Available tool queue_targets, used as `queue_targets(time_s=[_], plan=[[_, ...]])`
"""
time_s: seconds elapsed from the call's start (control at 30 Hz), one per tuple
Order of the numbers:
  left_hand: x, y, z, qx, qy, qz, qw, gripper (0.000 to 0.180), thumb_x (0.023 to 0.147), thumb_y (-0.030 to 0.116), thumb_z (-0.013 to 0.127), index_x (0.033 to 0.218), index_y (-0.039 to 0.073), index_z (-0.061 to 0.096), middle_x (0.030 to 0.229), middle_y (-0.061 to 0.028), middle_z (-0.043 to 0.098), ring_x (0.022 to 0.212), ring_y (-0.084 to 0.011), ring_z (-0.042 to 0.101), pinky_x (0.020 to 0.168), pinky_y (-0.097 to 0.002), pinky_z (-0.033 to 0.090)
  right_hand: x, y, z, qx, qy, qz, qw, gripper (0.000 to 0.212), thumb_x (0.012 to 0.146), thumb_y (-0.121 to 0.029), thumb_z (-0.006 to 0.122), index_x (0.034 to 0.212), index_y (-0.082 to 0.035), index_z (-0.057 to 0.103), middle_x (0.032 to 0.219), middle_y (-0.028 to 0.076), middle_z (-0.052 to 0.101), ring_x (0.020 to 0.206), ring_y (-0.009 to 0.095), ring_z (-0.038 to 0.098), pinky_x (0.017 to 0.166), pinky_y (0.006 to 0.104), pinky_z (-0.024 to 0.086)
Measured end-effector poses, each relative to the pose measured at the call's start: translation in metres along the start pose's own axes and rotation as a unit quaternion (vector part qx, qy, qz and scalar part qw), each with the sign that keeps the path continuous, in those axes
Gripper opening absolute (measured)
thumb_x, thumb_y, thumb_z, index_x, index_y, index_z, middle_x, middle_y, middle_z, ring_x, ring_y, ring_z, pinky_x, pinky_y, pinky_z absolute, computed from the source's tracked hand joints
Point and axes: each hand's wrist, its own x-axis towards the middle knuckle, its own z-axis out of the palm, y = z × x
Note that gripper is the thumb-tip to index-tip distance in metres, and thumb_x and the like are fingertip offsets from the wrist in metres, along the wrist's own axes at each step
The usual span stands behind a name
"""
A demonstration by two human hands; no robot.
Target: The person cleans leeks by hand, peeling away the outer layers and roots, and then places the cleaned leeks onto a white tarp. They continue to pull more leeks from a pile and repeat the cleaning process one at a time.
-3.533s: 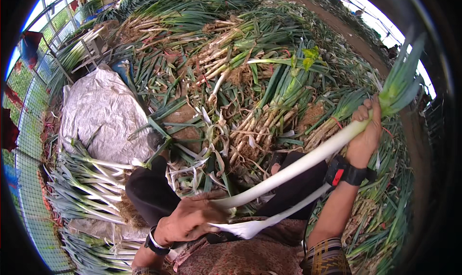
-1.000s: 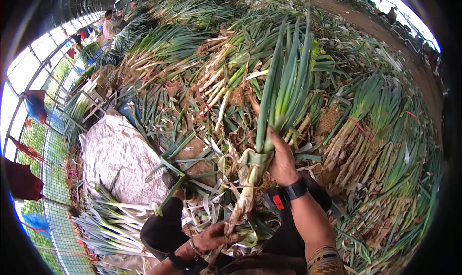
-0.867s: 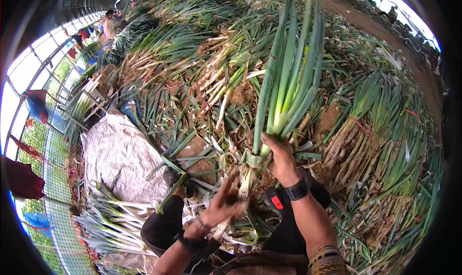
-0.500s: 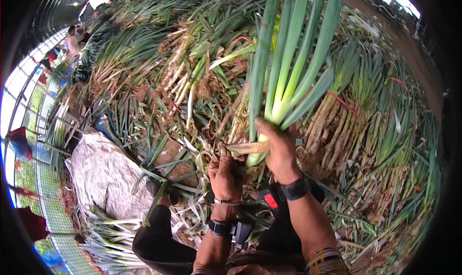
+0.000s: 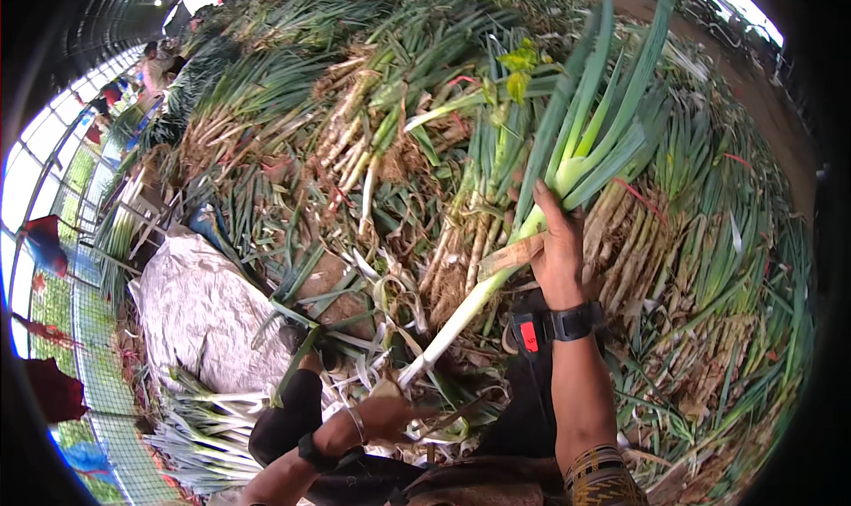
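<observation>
My right hand is closed around a long, thick green onion, just below where its leaves fan out. The stalk slants from upper right to lower left, its white root end pointing at my left hand. A dry brown strip of leaf sticks out sideways from the stalk by my right hand. My left hand is low, a little below the white end and apart from it. Motion smears its fingers, and a dark thin streak beside them cannot be made out.
Heaps of green onions, some tied in red, spread ahead and to the right. A pale sack lies at the left, with cleaned onions below it. Loose leaf scraps surround my legs. Green netting hangs at the left; people are far off.
My left hand has left the stalk and swung down and left. My right hand has moved slightly up and right with the onion, which now tilts and shows its long white shaft.
</observation>
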Motion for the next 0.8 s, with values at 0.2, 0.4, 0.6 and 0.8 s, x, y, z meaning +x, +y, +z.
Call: queue_targets(time_s=[0.2, 0.4, 0.6, 0.8], plan=[[0.065, 0.075, -0.105, 0.104, 0.514, -0.027, 0.851, 0.063, 0.073, 0.019, 0.064, 0.128, 0.009, 0.037, 0.113, -0.0204, 0.048, 0.097, -0.0353, 0.051, 0.080, -0.0384, 0.045, -0.020, 0.037, -0.018, -0.318, -0.136, 0.003, 0.938, 0.063, 0.074, 0.012, 0.048, 0.130, -0.015, 0.042, 0.133, 0.017, 0.034, 0.113, 0.027, 0.043, 0.089, 0.0334, 0.040], [0.120, 0.033, -0.095, -0.133, 0.600, 0.040, 0.788, 0.044, 0.085, 0.022, 0.056, 0.122, 0.001, 0.043, 0.092, -0.0159, 0.057, 0.075, -0.0206, 0.056, 0.064, -0.0285, 0.045, -0.033, 0.016, 0.024, -0.061, -0.181, -0.036, 0.981, 0.064, 0.088, -0.014, 0.046, 0.140, -0.012, 0.009, 0.137, 0.010, 0.030, 0.113, 0.024, 0.043, 0.094, 0.0367, 0.035], [0.095, 0.056, -0.114, -0.215, 0.572, 0.036, 0.791, 0.036, 0.090, 0.036, 0.046, 0.088, 0.001, 0.054, 0.058, 0.0006, 0.047, 0.056, -0.0084, 0.041, 0.050, -0.0266, 0.036, -0.050, 0.024, 0.018, -0.189, -0.085, 0.156, 0.966, 0.038, 0.080, -0.013, 0.063, 0.114, -0.006, 0.046, 0.107, 0.006, 0.052, 0.097, 0.017, 0.050, 0.083, 0.0303, 0.038], [0.128, 0.048, -0.086, -0.706, 0.471, 0.094, 0.520, 0.021, 0.089, 0.020, 0.051, 0.097, 0.000, 0.056, 0.085, -0.0023, 0.058, 0.077, -0.0070, 0.053, 0.063, -0.0202, 0.044, -0.046, 0.013, 0.003, -0.598, -0.294, -0.201, 0.718, 0.050, 0.068, 0.014, 0.052, 0.115, -0.005, 0.054, 0.110, 0.015, 0.056, 0.103, 0.029, 0.051, 0.090, 0.0358, 0.039]])
